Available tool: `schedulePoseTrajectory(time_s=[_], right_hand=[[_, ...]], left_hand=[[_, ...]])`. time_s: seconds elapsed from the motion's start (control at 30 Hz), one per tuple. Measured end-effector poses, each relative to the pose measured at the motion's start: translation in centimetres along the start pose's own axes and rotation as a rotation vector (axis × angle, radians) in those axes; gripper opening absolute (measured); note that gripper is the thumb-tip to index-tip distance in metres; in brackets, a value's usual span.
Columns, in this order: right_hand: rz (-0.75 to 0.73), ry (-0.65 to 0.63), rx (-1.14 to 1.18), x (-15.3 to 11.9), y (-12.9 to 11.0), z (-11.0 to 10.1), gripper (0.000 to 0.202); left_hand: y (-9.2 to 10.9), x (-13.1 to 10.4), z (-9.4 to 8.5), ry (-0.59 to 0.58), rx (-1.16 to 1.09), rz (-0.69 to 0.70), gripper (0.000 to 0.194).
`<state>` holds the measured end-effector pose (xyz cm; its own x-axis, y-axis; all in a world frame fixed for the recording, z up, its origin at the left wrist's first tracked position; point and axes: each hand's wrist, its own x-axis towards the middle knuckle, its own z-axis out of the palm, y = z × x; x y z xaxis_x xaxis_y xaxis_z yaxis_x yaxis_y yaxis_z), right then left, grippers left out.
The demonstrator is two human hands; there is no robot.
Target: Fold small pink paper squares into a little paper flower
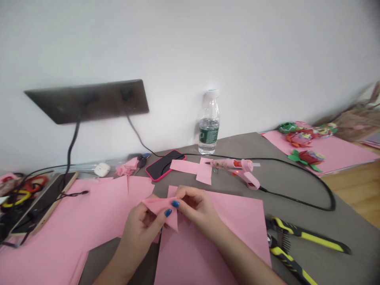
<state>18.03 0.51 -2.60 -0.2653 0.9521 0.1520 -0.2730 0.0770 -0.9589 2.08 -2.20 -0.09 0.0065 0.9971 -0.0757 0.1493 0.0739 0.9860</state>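
A part-full bottle [208, 135] with a green label stands on the grey desk [282, 174] close to the white wall [267, 59], where a dark panel [103, 105] holds two plugs [127, 93]. Left of the bottle lie a pink-edged phone [157, 168], keys [143, 160] and a small white case [101, 169]. At far left, cords [70, 152] trail over a pale-edged phone [47, 198], and at right lie open pliers [297, 231] with yellow-and-black handles.

Folded pink paper [156, 206] partly hidden behind the left grip [144, 226].

White wall [252, 47] with a dark socket panel [107, 101], grey tabletop [285, 179] below, wood-toned surface [363, 190] at right.
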Motion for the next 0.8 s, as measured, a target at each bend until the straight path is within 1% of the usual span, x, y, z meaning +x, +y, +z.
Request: schedulePoseTrajectory(time_s=[0.17,0.3,0.4,0.47,0.6,0.73,0.8], right_hand=[[-0.02,0.012,-0.017,0.0,-0.1,-0.1,0.036],[-0.023,0.002,-0.008,0.0,-0.1,0.0,0.035],[-0.027,0.007,-0.007,-0.1,0.0,0.0,0.035],[-0.037,0.006,0.0,-0.1,0.1,0.0,0.035],[-0.079,0.005,0.013,0.0,0.2,0.1,0.031],[-0.094,-0.003,0.03,0.1,0.2,0.1,0.025],[-0.099,-0.006,0.039,0.1,0.2,0.1,0.023]], left_hand=[[0.1,-0.1,0.0,-0.033,0.0,0.026,0.018],[-0.3,0.1,-0.3,-0.072,0.029,0.037,0.021],[-0.9,0.4,-0.7,-0.122,0.08,0.095,0.022],[-1.1,0.5,-0.9,-0.134,0.106,0.132,0.022],[-1.0,0.4,-0.9,-0.112,0.128,0.14,0.023],[-0.5,0.3,-0.5,-0.051,0.068,0.099,0.021],[-0.4,0.3,-0.4,-0.056,0.052,0.091,0.02]])
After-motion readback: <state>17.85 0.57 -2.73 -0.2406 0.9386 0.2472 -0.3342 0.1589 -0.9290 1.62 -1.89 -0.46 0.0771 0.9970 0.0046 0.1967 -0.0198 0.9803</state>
